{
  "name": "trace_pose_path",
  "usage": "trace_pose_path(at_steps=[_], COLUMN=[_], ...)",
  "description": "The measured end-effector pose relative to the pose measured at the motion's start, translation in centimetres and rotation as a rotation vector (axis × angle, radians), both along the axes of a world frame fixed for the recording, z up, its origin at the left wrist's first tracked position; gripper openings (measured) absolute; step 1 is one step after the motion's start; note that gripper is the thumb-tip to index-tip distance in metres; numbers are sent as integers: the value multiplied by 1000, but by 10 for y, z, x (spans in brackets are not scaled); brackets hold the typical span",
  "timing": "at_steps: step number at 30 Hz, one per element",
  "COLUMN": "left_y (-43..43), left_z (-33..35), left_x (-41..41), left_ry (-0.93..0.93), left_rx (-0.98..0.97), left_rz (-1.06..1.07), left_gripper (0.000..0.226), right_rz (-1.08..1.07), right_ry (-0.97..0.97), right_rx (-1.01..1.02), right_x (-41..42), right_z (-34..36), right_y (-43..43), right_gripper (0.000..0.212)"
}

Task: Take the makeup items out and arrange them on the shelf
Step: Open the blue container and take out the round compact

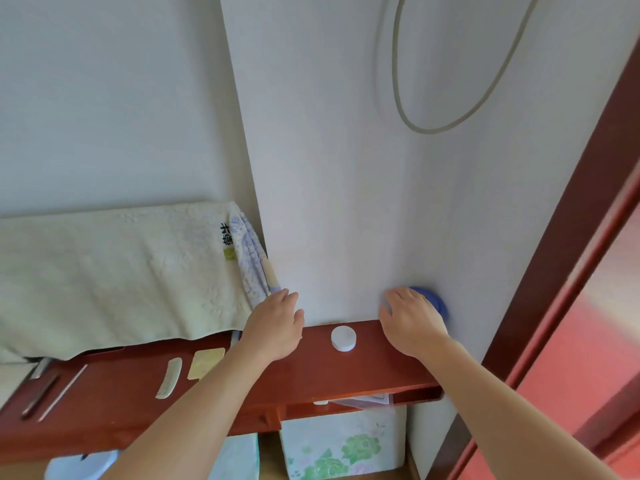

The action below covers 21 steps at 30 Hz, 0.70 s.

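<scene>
Jar [343, 338] between hands, comb [169, 377] leftward on shelf [311, 372].

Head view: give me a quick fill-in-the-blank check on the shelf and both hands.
1. The white round jar stands on the shelf between the two ____.
2. The comb lies just left of a pale ____ pad.
3. The right hand partly covers a ____ round object by the wall.

Missing words: hands; yellow; blue
</scene>
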<state>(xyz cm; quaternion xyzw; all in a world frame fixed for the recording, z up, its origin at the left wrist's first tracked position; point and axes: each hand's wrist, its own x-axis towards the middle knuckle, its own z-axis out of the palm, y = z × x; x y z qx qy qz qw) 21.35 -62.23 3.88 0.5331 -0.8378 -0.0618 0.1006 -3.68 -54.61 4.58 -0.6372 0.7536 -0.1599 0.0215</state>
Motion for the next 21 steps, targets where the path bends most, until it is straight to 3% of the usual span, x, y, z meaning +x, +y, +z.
trace_pose_path(at_steps=[5, 9, 21], left_y=[37, 64, 148], left_z=[8, 8, 21], left_x=[-10, -17, 28], left_ry=[-22, -36, -2], left_rx=[-42, -71, -51], left_rz=[60, 111, 352], left_gripper=[68, 40, 42], right_rz=[62, 129, 386], right_ry=[8, -10, -33], right_rx=[-42, -37, -2], right_x=[-15, -25, 17], right_z=[9, 9, 12], right_y=[22, 33, 57], right_gripper=[24, 25, 43])
